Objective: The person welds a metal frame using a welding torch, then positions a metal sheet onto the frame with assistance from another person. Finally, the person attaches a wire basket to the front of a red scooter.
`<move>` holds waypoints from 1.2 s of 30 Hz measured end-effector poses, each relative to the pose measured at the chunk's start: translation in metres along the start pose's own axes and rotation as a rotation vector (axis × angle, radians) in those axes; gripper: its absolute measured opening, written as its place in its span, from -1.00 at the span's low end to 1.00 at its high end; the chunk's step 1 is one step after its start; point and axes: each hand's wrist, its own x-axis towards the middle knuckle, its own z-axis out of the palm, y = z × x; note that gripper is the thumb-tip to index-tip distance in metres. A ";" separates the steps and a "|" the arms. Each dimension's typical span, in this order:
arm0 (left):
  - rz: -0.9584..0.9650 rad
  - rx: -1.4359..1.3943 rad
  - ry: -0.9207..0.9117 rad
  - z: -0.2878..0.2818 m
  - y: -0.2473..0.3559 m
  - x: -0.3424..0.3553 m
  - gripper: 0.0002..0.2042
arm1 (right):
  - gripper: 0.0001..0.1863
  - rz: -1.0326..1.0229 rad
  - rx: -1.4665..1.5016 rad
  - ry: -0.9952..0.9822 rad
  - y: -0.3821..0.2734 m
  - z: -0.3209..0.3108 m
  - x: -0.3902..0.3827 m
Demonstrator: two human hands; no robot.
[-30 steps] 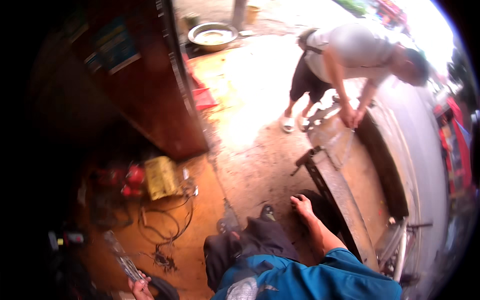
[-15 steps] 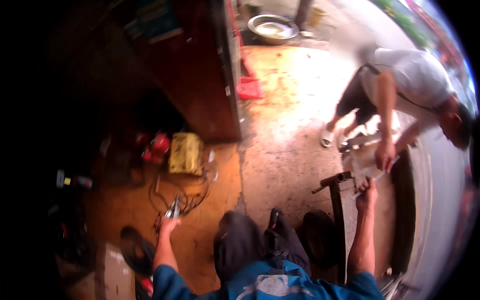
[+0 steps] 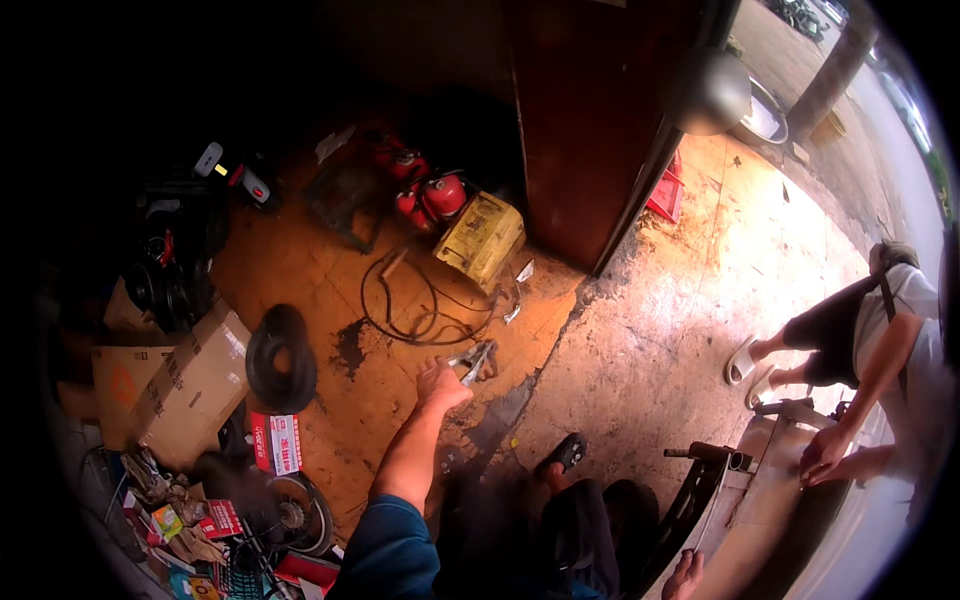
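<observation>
Left hand: the left hand [image 3: 440, 382] is stretched out and down to the orange floor [image 3: 300, 270], its grip pressed around the handles of a pair of pliers [image 3: 472, 362].
Pliers: they sit at the fingertips, metal nose pointing away from the person toward the coiled cable [image 3: 420, 310]; whether they are off the floor or only touching it cannot be told.
Right hand: the right hand [image 3: 686, 576] rests at the lower end of the long metal frame [image 3: 760, 500], fingers loosely bent; whether its grip pinches the edge or only lies on it cannot be told.
Other person: a bent-over person at the right edge has a hand [image 3: 822, 452] on the upper part of the same frame.
Done, as it looks: the tool is reached and taken into the hand, and the frame is steadied at both ends.
Left, as it looks: the pliers are well apart from the frame, so they have not been brought to it, and nothing shows them used on it.
Around the reach: a yellow box-shaped machine [image 3: 482, 238] and red canisters [image 3: 430, 195] stand beyond the cable; a black inner tube [image 3: 282, 358] and a cardboard box [image 3: 190, 385] lie to the left.
Footing: the person's sandalled foot [image 3: 568, 452] is planted between the pliers and the frame.
</observation>
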 end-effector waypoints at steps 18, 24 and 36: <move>0.409 -0.346 -0.153 0.045 -0.337 -0.112 -0.80 | -0.52 -1.611 -0.643 -0.695 -0.399 0.400 -0.085; -0.326 -0.348 -0.213 0.138 -0.420 -0.051 -0.73 | -0.46 -0.620 -0.086 -0.777 -0.427 0.420 -0.120; -0.127 -0.250 0.310 -0.107 -0.464 0.187 -0.52 | -0.60 0.211 0.091 -0.474 -0.156 0.272 -0.120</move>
